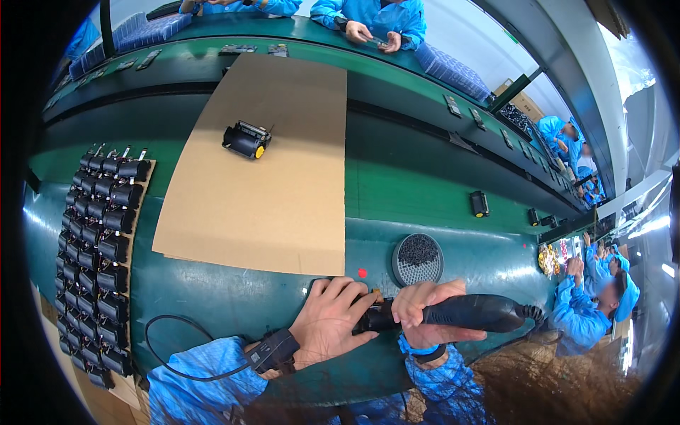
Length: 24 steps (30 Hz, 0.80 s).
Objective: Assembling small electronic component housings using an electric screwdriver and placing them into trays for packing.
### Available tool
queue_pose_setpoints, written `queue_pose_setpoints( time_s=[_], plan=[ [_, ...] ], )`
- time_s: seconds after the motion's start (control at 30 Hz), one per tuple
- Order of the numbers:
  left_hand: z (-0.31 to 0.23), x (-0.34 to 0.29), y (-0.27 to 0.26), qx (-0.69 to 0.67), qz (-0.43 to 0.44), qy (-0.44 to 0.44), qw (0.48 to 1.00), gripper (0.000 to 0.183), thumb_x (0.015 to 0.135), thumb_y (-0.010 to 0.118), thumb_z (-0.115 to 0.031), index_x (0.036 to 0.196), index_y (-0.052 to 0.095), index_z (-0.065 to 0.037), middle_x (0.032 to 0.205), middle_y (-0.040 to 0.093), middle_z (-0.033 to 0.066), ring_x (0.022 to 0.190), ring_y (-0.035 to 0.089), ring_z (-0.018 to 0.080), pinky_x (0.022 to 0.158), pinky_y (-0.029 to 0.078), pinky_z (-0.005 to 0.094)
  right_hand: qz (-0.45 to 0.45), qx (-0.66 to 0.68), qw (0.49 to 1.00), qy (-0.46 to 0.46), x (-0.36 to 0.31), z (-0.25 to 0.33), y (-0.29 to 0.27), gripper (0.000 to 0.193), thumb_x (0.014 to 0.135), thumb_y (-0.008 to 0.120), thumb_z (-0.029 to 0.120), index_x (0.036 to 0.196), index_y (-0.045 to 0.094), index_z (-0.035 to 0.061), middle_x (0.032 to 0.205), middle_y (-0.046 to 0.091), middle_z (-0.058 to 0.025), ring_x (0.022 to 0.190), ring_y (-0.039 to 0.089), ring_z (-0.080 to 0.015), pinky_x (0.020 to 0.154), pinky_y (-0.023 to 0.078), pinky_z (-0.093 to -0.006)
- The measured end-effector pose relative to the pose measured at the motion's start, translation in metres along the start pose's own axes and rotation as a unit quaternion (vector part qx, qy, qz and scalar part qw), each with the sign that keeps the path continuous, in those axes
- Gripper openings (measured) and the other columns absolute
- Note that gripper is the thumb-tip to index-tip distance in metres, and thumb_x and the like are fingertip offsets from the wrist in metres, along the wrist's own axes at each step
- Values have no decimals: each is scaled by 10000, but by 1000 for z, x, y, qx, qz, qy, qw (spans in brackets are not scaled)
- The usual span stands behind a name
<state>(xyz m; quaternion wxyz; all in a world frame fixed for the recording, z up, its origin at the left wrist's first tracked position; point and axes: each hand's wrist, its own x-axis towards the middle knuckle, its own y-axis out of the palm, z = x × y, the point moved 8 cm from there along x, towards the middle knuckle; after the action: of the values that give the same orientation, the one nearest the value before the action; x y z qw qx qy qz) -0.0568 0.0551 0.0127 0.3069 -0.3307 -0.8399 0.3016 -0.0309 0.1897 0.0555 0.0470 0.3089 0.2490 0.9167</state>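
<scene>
Bright, cool light leaves pale glare on the glossy dark-green surface (489,273). Straight edges bend toward a black fisheye rim, and blurred brown hair-like strands (559,382) veil the lower right.

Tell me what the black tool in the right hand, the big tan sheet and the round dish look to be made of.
Black tool in the right hand: probably hard plastic, satin, from its smooth, softly shining body.
Tan sheet: likely cardboard, dull, from its even brown face and straight-cut edges.
Round dish: grey and smooth-rimmed; plastic or metal, I can't tell.
</scene>
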Motion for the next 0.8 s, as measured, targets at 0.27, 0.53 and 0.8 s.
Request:
queue_pose_setpoints(
  time_s=[0.27, 0.53, 0.8],
  plan=[
    [-1, -1, 2, 2, 5, -5, 1000, 622, 723, 830, -390, 1236, 646, -91, 1155, 574, 32, 1187, 504, 234, 957, 372, 404, 70, -41, 996, 21, -1, -4, 14, 842, 759, 502, 869, 990, 481, 60, 644, 510, -65, 497, 503, -186, 423, 437, -340],
    [-3, -1, -1, 4, 3, -18, 1000, 637, 714, 835, -396, 1242, 640, -98, 1161, 570, 32, 1187, 502, 240, 959, 373, 409, 34, -45, 997, 54, -4, -13, 4, 851, 744, 479, 889, 981, 479, 71, 604, 490, -46, 492, 493, -179, 422, 424, -340],
    [-6, 1, -2, 23, 3, 4, 1000, 636, 719, 832, -408, 1239, 647, -92, 1161, 569, 34, 1167, 511, 246, 956, 378, 402, 51, -90, 995, 10, 0, 3, 15, 827, 802, 450, 869, 981, 496, 63, 601, 514, -62, 471, 486, -179, 436, 427, -339]
  ],
)
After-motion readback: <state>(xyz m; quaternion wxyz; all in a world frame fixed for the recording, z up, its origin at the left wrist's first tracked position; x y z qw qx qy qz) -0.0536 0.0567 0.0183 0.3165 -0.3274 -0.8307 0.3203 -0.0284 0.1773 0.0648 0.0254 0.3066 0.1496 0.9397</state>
